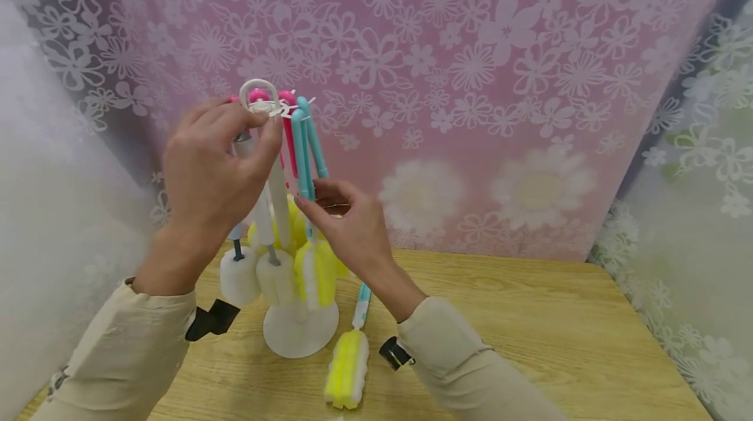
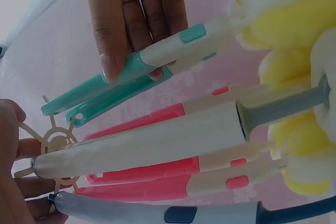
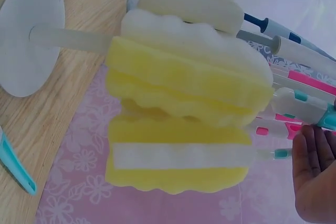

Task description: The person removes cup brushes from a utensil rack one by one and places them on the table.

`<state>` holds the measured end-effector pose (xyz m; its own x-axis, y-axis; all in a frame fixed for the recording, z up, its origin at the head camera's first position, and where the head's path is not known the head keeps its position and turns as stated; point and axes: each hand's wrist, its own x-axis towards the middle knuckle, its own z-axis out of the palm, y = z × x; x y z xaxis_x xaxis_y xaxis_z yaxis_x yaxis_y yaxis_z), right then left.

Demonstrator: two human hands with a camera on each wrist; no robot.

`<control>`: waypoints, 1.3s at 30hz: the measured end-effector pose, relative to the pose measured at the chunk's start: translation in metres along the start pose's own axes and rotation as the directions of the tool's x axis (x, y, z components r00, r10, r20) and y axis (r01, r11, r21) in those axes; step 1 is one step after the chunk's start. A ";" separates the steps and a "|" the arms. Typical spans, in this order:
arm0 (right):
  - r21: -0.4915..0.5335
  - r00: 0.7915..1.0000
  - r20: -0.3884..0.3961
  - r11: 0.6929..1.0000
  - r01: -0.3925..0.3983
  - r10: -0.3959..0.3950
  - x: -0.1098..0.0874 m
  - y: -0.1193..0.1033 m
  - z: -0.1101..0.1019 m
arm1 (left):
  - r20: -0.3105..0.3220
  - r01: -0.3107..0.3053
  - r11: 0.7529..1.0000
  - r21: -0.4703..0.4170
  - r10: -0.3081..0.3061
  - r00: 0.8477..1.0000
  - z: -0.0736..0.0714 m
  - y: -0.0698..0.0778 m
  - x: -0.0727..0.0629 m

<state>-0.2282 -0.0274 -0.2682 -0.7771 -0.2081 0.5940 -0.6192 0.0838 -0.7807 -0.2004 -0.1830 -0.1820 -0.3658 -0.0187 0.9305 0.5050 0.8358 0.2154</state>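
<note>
A white stand [image 1: 300,336] carries a spoked hanger wheel [image 1: 261,102] from which several sponge brushes hang by pink, teal, grey and white handles. My left hand [image 1: 259,123] pinches the top of a white-handled brush [image 1: 276,192] right at the wheel [image 2: 52,140]. My right hand [image 1: 308,195] pinches a hanging teal-handled brush [image 1: 301,153] at mid handle, thumb on one side and fingers behind [image 2: 134,69]. Its yellow-and-white sponge [image 3: 184,93] fills the right wrist view, with my right fingers [image 3: 315,177] at the edge.
Another teal brush with a yellow sponge [image 1: 347,362] lies on the wooden table [image 1: 529,329] just in front of the stand's round base [image 3: 31,35]. A pink flowered cloth [image 1: 470,81] hangs close behind, and pale curtains close in both sides.
</note>
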 end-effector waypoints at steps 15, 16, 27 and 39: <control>0.079 1.000 -0.021 0.997 0.017 -0.016 -0.006 -0.005 -0.016 | -0.012 -0.013 0.997 0.076 0.014 1.000 0.008 0.003 -0.004; 0.090 1.000 -0.024 0.996 0.021 -0.019 -0.007 -0.005 -0.018 | -0.013 -0.012 0.997 0.077 0.013 1.000 0.008 0.003 -0.004; 0.115 0.987 -0.130 0.990 -0.078 0.092 -0.017 0.007 -0.065 | -0.044 0.004 0.998 0.067 -0.001 0.999 0.010 0.001 -0.005; 0.092 0.799 -0.080 0.802 -0.590 0.597 -0.054 0.086 -0.098 | -0.074 -0.003 0.997 0.072 0.009 0.997 0.007 0.004 -0.004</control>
<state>-0.2501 0.0867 -0.3484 -0.9990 -0.0379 0.0241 -0.0278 0.1006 -0.9945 -0.2027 -0.1760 -0.1871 -0.3028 -0.0521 0.9516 0.4490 0.8730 0.1906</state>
